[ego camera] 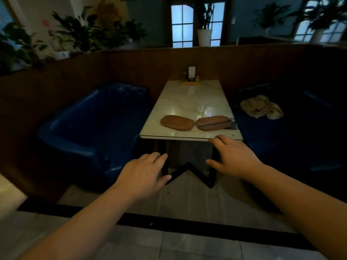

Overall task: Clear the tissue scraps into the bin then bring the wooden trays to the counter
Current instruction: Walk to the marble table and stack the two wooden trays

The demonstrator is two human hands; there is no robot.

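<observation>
Hands reach forward, palms down and empty — the left hand (pixel 145 172) at about 7 o'clock from the table's near edge, fingers loosely spread and holding nothing, the right hand (pixel 231 158) higher at about 5 o'clock, fingers splayed wide with the fingertips (pixel 217 139) just at or in front of the table's front rim; touching or not, I cannot tell. On the pale marble-look table (pixel 180 102) lie two wooden trays side by side near the front edge: the left tray (pixel 177 122) plain and flat, the right tray (pixel 214 122) with a darker stripe along its length, their inner ends meeting or almost meeting. A small clear glass (pixel 201 108) stands at 12 o'clock from the right tray, apart from it. At the far end sits a holder with a white card (pixel 191 74) on a yellowish base. Blue padded seats flank the table — the left seat (pixel 93 124) at 9 o'clock, the right seat (pixel 281 136) at 3 o'clock, with a crumpled cream cloth (pixel 261 107) lying on it. Black zigzag legs (pixel 189 169) show beneath the tabletop.
</observation>
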